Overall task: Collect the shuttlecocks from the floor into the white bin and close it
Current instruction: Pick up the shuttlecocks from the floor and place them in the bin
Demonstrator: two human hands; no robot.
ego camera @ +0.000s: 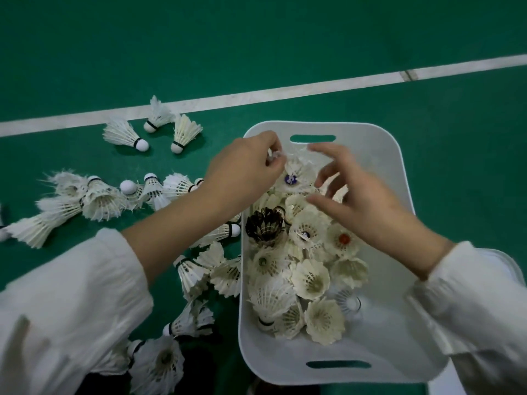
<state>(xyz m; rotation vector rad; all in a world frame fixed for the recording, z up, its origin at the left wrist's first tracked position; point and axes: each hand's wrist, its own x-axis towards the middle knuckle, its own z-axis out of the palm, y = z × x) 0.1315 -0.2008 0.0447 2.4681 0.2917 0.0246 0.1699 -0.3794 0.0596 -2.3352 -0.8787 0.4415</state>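
a person's left hand [245,172] pinches the feather edge of one shuttlecock [293,172] over the far end of the white bin [393,172], fingers curled tight on the feathers. the right hand [362,201] hovers beside it with fingers spread and loosely bent, gripping nothing. the pinched shuttlecock sits atop the pile with its skirt open towards the camera and a purple-marked cork at its centre pointing down into the bin, so its long axis is roughly upright.

the bin stands open-topped on the green floor [342,38], its long axis running away from the person, with one handle slot [312,138] at the far end and a second slot [338,364] at the near end. about fifteen shuttlecocks fill its left and middle part, most with skirts up; one is a dark-feathered shuttlecock [265,226], and the exact count is hard to tell where they overlap.

on the floor left of the bin, three loose shuttlecocks [125,135] lie on their sides near one white court line [256,95]. a ragged row [99,201] of six or so lies nearer, some nested cork-into-skirt, and more are heaped against the bin's left wall under the left forearm. both arms wear white sleeves [71,295].
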